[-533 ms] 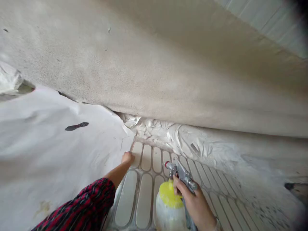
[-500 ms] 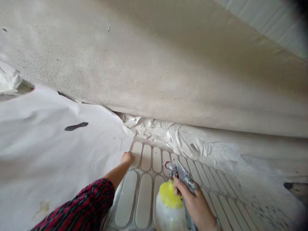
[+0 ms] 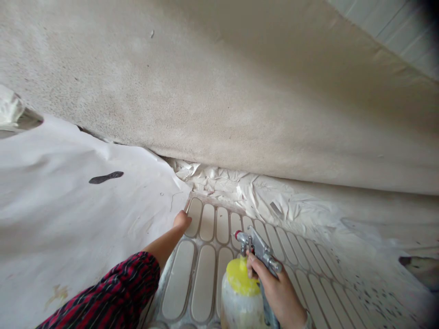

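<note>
The silver metal spray gun (image 3: 259, 250) with its translucent plastic cup and yellow lid (image 3: 239, 288) sits in the right hand (image 3: 278, 292), whose fingers (image 3: 253, 265) are clenched around the grip just behind the cup, the forefinger lying forward along the body near the trigger; the grip looks chosen so the nozzle points ahead and slightly down, away from the person. The cup hangs below the gun just inside the curl of those fingers, upright, which keeps its contents level

Ahead of the right fingers and under the nozzle lies the pale panel of long rounded slats set in rows (image 3: 206, 269), flat on the floor. The left hand (image 3: 181, 220), reaching out of a red and black checked sleeve (image 3: 116, 297), rests at the panel's far left corner; its fingers are curled down against the edge, though whether they pinch the panel or only press on it cannot be told. Placed there, it seems to steady the panel clear of the nozzle's line

Beyond the left fingers spreads a white sheet of paper (image 3: 68, 205) with a dark smear (image 3: 105, 177), and past the panel's far edge sits crumpled white masking film (image 3: 240, 187) at the foot of a speckled beige wall (image 3: 219, 91); both coverings look laid to catch overspray
</note>
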`<state>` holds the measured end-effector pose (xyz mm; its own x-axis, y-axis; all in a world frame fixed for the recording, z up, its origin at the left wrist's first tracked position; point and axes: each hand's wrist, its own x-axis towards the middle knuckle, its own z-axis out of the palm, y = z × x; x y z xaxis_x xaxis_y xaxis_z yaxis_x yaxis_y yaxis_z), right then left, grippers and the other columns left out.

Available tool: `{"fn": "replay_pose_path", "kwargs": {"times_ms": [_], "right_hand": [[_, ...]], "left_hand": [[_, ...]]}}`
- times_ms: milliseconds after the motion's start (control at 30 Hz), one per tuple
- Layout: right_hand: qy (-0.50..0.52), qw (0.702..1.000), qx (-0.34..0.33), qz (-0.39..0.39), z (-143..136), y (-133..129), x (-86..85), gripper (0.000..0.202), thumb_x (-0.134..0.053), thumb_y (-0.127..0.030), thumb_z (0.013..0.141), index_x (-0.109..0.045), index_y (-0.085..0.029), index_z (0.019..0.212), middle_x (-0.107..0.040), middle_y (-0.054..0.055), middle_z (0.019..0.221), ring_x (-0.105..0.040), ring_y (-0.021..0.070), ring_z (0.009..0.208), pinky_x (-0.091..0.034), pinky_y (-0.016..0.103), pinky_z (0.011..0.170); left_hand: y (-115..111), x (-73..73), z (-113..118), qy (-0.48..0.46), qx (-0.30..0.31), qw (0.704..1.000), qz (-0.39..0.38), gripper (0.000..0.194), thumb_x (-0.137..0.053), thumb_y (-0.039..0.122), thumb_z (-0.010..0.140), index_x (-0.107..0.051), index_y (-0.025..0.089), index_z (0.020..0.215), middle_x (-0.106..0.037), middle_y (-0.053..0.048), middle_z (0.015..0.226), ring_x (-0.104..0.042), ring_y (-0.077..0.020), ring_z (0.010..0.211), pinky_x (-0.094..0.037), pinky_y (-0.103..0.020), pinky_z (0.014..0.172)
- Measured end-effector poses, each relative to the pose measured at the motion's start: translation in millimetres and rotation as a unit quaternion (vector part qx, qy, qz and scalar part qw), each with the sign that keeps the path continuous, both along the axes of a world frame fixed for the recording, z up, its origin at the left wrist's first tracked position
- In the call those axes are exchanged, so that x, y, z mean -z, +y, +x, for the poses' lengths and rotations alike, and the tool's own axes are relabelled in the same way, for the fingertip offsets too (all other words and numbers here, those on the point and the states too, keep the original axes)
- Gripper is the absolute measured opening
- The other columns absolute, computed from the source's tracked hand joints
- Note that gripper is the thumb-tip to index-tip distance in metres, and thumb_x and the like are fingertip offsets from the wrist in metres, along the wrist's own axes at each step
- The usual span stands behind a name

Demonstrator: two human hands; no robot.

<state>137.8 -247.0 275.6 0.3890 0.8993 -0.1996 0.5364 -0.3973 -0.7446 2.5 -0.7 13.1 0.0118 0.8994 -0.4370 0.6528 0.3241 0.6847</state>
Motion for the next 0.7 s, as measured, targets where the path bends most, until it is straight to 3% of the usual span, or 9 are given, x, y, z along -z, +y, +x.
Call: {"fn": "replay_pose_path", "kwargs": {"times_ms": [167,467,700], "right_hand": [[-0.014,0.999,-0.018,-0.03,-1.6,-4.6,-2.3,0.044,-0.04,-0.058,0.072,-0.052,-0.015,0.069,-0.055,0.006,0.072,-0.051,0.017,0.073,-0.039,0.025,0.078],[-0.015,0.998,-0.016,-0.059,7.2,-22.0,6.9,0.045,-0.043,-0.056,0.075,-0.058,-0.014,0.082,-0.059,0.007,0.079,-0.055,0.0168,0.075,-0.042,0.024,0.071],[-0.009,0.994,0.088,-0.068,-9.1,-54.9,-4.5,0.048,-0.047,-0.053,0.073,-0.062,-0.014,0.096,-0.061,0.004,0.075,-0.058,0.0155,0.074,-0.042,0.021,0.071]], "left_hand": [[2.0,9.9,-7.3,0.023,-0.007,1.0,-0.013,0.027,-0.052,0.022,0.078,-0.051,0.008,0.101,-0.056,-0.01,0.095,-0.054,-0.0168,0.09,-0.044,-0.031,0.079],[3.5,11.6,-9.2,0.043,0.02,0.999,0.017,0.034,-0.055,0.021,0.077,-0.051,0.008,0.108,-0.053,-0.013,0.106,-0.053,-0.0195,0.097,-0.044,-0.035,0.083],[2.2,13.5,-15.1,0.011,0.003,1.0,0.014,0.039,-0.048,0.024,0.083,-0.049,0.01,0.119,-0.052,-0.012,0.115,-0.05,-0.0182,0.106,-0.04,-0.035,0.091]]}}
